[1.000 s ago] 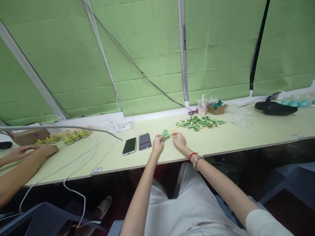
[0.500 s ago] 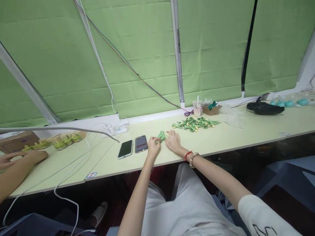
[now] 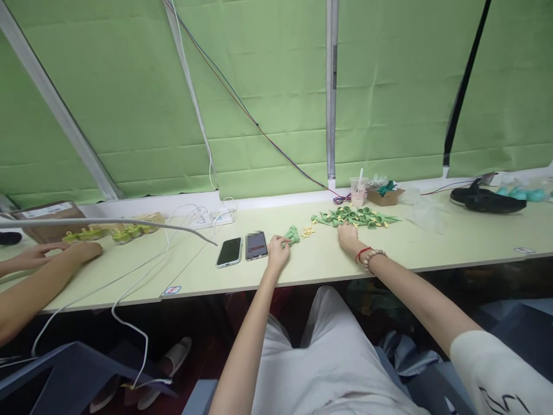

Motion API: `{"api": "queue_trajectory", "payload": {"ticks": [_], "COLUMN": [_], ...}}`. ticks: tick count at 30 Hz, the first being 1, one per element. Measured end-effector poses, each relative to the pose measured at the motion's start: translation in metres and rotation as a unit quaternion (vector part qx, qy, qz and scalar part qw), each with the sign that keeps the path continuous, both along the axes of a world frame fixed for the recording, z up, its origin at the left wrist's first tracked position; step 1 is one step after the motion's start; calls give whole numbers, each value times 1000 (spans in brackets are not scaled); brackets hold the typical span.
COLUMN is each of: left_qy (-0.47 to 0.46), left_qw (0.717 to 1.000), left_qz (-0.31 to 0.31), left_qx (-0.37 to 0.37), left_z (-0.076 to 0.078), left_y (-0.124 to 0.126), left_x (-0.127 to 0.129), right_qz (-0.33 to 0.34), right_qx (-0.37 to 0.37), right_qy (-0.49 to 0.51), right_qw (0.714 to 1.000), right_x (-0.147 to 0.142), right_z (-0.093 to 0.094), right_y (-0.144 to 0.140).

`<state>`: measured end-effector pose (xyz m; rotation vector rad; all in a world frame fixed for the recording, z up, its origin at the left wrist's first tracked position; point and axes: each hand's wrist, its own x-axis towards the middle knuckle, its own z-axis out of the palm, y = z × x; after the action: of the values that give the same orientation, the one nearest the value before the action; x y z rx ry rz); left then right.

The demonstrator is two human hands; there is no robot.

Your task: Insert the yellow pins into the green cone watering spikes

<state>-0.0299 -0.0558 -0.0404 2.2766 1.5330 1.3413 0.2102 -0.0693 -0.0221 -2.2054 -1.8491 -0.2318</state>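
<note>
My left hand rests on the pale table and grips a small green plastic part at its fingertips. Some tiny yellow pieces lie just right of that part. My right hand is stretched out to the right, its fingers at the near edge of a pile of green and yellow plastic parts. Whether it holds anything I cannot tell. A red cord and a bead bracelet sit on that wrist.
Two phones lie left of my left hand. A power strip with white cables, a drink cup, a small cardboard box and a black object stand along the back. Another person's hands work near yellow-green parts at left.
My right hand has left the spot beside my left hand and reached right to the pile of parts. My left hand keeps its grip on the green part.
</note>
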Motion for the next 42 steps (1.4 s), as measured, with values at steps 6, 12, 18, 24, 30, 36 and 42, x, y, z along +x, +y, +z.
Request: {"api": "queue_trajectory", "payload": {"ticks": [6,12,18,24,30,36,42], "left_qy": [-1,-5,-21,-48,-57,-56,-56], "left_qw": [1000,1000,1000,999,998,998,998], "left_qz": [1,-3,0,-5,-13,-14,-13], "left_qx": [2,3,1,-9,-13,-21,-9], "left_z": [0,0,-3,-3,-1,0,-1], "left_y": [-1,-1,-2,-8,-7,-5,-3], "left_x": [1,2,0,1,3,3,3], "right_qz": [27,62,149,165,208,198,179], "right_qx": [20,35,4,-21,-9,-4,-23], "right_qy": [-18,-43,-39,3,44,54,63], "right_qw": [999,997,988,986,977,979,981], "right_x": [-4,-14,-33,-46,-33,-5,-10], "right_z": [4,11,11,1,19,51,32], "right_y": [-6,6,42,58,67,77,68]}}
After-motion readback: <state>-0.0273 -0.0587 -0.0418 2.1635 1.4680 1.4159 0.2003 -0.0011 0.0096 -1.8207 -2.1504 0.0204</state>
